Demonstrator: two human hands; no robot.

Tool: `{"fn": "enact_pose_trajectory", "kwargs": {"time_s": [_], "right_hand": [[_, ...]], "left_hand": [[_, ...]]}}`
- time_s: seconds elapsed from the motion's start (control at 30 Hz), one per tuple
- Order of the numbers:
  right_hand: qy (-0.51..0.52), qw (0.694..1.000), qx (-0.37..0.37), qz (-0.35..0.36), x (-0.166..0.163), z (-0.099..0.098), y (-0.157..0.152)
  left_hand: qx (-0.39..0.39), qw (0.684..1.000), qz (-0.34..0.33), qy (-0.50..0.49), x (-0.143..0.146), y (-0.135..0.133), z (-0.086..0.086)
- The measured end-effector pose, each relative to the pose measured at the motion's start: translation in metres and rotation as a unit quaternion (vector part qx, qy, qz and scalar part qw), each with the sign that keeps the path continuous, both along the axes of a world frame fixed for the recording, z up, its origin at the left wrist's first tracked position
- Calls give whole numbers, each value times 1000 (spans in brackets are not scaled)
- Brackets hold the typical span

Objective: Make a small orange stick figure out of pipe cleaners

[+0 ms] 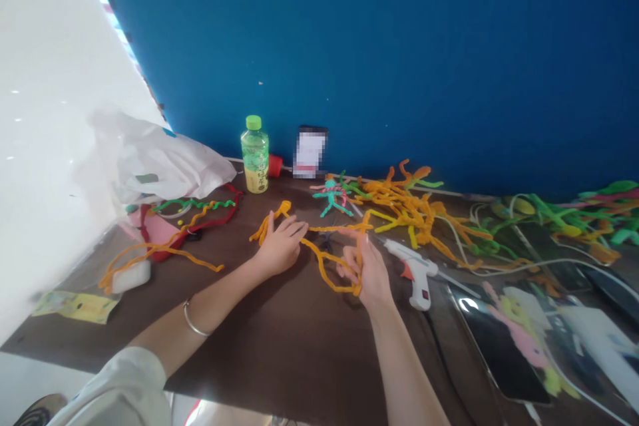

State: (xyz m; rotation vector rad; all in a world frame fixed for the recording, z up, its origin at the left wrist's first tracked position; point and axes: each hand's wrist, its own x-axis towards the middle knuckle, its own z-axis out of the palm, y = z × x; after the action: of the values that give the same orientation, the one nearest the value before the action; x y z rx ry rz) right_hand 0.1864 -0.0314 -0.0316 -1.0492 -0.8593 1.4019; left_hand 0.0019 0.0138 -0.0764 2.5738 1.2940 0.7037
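My right hand (pixel 372 271) is closed on orange pipe cleaners (pixel 327 274), which form a loop beside its fingers. Two orange strands stretch from there across to my left hand (pixel 283 245), where they meet its fingertips. The left hand is palm down with its fingers partly extended; its thumb is mostly hidden, but it appears to grip the strands. Past its far side, a bent orange end with a curled tip (pixel 285 207) sticks out. A white hot glue gun (pixel 417 271) with an orange trigger lies just right of my right hand.
Orange pipe cleaners (pixel 424 216) are heaped at the back right, with green ones (pixel 549 213) beyond. A green-capped bottle (pixel 255 160), a propped phone (pixel 309 153) and a small teal figure (pixel 332 197) stand behind. A white bag (pixel 184 170) lies left; a tablet-like device (pixel 499 346) lies right.
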Motion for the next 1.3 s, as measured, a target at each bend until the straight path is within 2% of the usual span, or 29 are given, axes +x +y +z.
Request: {"fn": "enact_pose_trajectory", "kwargs": {"time_s": [0.1, 0.2, 0.23, 0.3, 0.37, 0.43, 0.5, 0.6, 0.67, 0.77, 0.83, 0.9, 0.97, 1.17, 1.23, 1.3], "right_hand": [[14, 993, 49, -106, 1, 3, -1], [12, 966, 126, -225, 0, 4, -3], [3, 960, 142, -242, 0, 4, -4], [-19, 960, 155, -231, -3, 3, -6], [-41, 971, 147, -184, -8, 1, -8], [-63, 982, 128, -125, -12, -1, -10], [-57, 992, 102, -55, -14, -1, -11], [3, 998, 33, 47, -9, 1, -9], [36, 996, -24, 79, -2, 2, -6], [74, 992, -66, 74, 5, 1, 1], [115, 991, -50, 41, 6, -4, 5], [152, 988, -27, 16, 4, -8, 7], [158, 987, -26, 22, -2, -12, 8], [80, 979, -96, 161, -24, -9, -1], [86, 972, -111, 187, -27, -7, -3], [109, 967, -116, 198, -29, -8, -4]], "left_hand": [[19, 999, 27, 9, 1, 1, -1], [21, 998, 50, -42, 3, 2, 4], [14, 995, 48, -81, 5, 2, 7], [-30, 981, 17, -193, 8, 0, 13], [-142, 932, -37, -333, 13, -3, 18], [-277, 846, -52, -453, 18, -5, 21], [-361, 768, -44, -527, 20, -6, 20], [-427, 671, -19, -606, 18, -3, 18], [-469, 613, -19, -635, 14, -1, 17], [-518, 554, -40, -651, 9, 2, 16], [-530, 530, -48, -660, 7, 3, 16], [-537, 519, -53, -663, 6, 2, 17], [-542, 528, -62, -650, 6, 1, 18], [-516, 617, -107, -585, 9, -3, 19], [-506, 643, -113, -564, 9, -3, 18], [-499, 655, -114, -555, 9, -3, 16]]}}
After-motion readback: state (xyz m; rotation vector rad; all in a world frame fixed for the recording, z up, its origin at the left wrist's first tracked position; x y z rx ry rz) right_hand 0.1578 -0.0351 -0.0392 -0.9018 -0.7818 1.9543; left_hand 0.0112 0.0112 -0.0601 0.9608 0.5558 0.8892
